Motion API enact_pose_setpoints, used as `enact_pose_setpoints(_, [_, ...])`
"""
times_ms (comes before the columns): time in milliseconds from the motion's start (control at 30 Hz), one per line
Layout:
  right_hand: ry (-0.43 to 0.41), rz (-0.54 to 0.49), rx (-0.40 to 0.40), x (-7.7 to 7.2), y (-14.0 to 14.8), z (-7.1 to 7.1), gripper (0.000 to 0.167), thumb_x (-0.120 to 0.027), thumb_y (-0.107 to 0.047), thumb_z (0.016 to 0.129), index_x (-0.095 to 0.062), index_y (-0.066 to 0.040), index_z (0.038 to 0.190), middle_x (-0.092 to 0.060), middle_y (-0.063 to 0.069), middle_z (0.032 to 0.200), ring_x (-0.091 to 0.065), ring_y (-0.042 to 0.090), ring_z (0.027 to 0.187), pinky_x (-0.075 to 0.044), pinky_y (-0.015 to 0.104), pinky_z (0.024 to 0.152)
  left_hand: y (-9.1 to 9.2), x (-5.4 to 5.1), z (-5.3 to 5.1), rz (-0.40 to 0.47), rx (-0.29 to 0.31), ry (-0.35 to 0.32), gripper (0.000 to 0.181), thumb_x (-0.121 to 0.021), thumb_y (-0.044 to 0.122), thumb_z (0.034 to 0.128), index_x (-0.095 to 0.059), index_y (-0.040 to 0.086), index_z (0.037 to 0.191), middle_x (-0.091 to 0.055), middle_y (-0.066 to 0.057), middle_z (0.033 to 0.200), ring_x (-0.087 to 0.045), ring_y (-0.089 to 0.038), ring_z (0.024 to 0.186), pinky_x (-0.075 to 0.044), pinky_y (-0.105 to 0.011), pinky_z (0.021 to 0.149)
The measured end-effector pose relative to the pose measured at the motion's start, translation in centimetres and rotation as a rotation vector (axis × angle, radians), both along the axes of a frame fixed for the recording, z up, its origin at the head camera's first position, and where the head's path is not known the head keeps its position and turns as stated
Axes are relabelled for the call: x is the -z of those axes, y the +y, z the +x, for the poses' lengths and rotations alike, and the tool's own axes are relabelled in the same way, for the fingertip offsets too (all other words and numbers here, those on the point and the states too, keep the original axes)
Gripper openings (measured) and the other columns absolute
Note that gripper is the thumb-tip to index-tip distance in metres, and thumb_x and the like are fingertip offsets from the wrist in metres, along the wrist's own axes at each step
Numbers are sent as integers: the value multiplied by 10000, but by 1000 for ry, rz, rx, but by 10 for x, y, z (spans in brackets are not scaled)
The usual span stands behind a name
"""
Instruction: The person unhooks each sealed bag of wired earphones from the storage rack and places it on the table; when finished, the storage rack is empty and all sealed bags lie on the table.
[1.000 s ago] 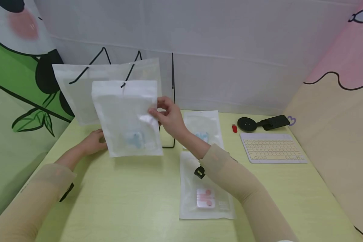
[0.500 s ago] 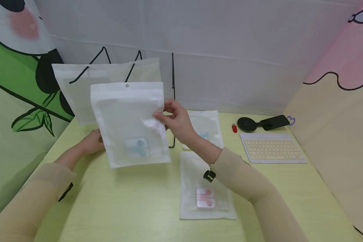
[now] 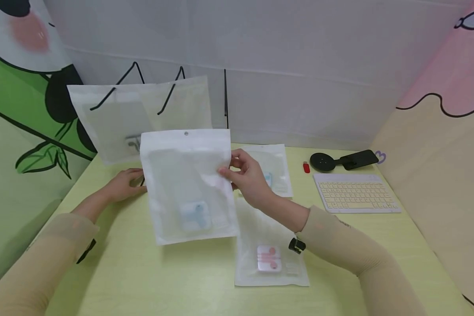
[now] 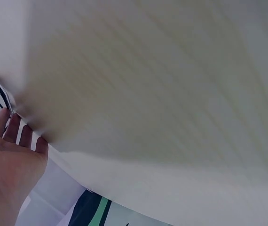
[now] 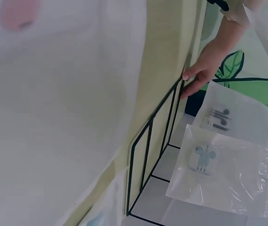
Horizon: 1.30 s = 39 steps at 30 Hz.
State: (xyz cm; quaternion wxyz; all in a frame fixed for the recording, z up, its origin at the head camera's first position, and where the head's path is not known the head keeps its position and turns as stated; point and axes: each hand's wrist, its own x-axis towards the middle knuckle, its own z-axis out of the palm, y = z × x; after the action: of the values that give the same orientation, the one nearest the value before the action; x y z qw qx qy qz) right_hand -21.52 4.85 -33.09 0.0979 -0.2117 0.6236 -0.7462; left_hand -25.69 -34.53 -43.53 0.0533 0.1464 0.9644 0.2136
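My right hand [image 3: 249, 179] pinches the right edge of a white zip pouch [image 3: 181, 175]. The pouch hangs tilted in the air in front of the wire rack, and a square case of blue earphones [image 3: 195, 216] shows through it low down. My left hand [image 3: 125, 186] holds the base of the black wire rack [image 5: 153, 117] between thumb and fingers. On the rack's left hook [image 3: 112, 90] hangs another white pouch [image 3: 98, 118] with dark earphones [image 3: 133, 143], partly covered by the held pouch. The middle hook [image 3: 170, 94] carries no pouch; a pale, translucent sheet shows behind it.
Two more white pouches lie on the table right of the rack: one with pink earphones [image 3: 268, 259] in front, one with blue earphones [image 3: 267, 179] behind. Farther right are a red USB stick [image 3: 306, 167], a black stand [image 3: 343, 160] and a keyboard [image 3: 357, 193].
The pouch in my right hand has come off the middle hook and moved down, right and toward me. My left hand has stayed at the rack's base.
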Motion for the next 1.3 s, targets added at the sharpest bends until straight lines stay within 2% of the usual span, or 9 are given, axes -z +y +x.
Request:
enact_pose_setpoints(167, [-60, 24, 11, 10, 9, 12, 219, -638, 1, 877, -531, -66, 1056, -620, 24, 914, -614, 94, 599, -461, 227, 477, 4, -5, 3, 1, 4, -29, 710, -616, 347, 916, -347, -91, 1406, -293, -350, 1424, -245, -536, 1302, -230, -631, 1055])
enact_pose_setpoints(300, [-104, 47, 11, 18, 15, 20, 241, -634, 0, 880, -500, -63, 1071, -625, 32, 923, -632, 103, 617, -490, 243, 481, 6, -8, 5, 8, 9, -44, 697, -610, 342, 921, -345, -73, 1414, -281, -350, 1429, -237, -541, 1302, -234, -642, 1046])
enact_pose_setpoints(500, [-148, 112, 58, 32, 21, 31, 280, -652, -28, 876, -449, -110, 1051, -632, 32, 911, -584, 96, 587, -476, 245, 470, 4, -5, 3, 5, 9, -41, 704, -602, 357, 924, -336, -61, 1423, -267, -343, 1440, -226, -543, 1305, -225, -657, 1040])
enact_pose_setpoints(767, [-180, 145, 134, 47, 25, 41, 366, -656, 11, 858, -364, -128, 1031, -551, 21, 825, -534, 103, 547, -448, 268, 467, 3, -5, 3, 5, -5, -54, 716, -588, 380, 929, -321, -51, 1435, -249, -341, 1450, -211, -544, 1310, -218, -665, 1037])
enact_pose_setpoints(900, [-189, 188, 143, 54, 26, 43, 378, -657, 12, 857, -359, -114, 1052, -520, 25, 826, -524, 114, 545, -470, 285, 466, 3, -4, 3, 3, -10, -60, 724, -587, 394, 927, -319, -44, 1438, -242, -334, 1455, -200, -545, 1311, -213, -670, 1033])
enact_pose_setpoints(1067, [-174, 250, 98, 64, 29, 44, 366, -665, 1, 855, -385, -81, 1076, -377, 47, 824, -447, 131, 542, -483, 305, 466, 5, -5, 4, 5, -5, -49, 713, -596, 367, 926, -325, -57, 1431, -257, -336, 1449, -214, -539, 1311, -214, -658, 1045])
enact_pose_setpoints(1300, [-96, 419, 57, 72, 31, 44, 281, -669, -51, 865, -528, -118, 1099, -433, 64, 936, -501, 120, 498, -552, 375, 506, 6, -9, 7, 2, -7, -40, 713, -600, 364, 924, -330, -66, 1424, -261, -342, 1442, -217, -548, 1304, -211, -662, 1043])
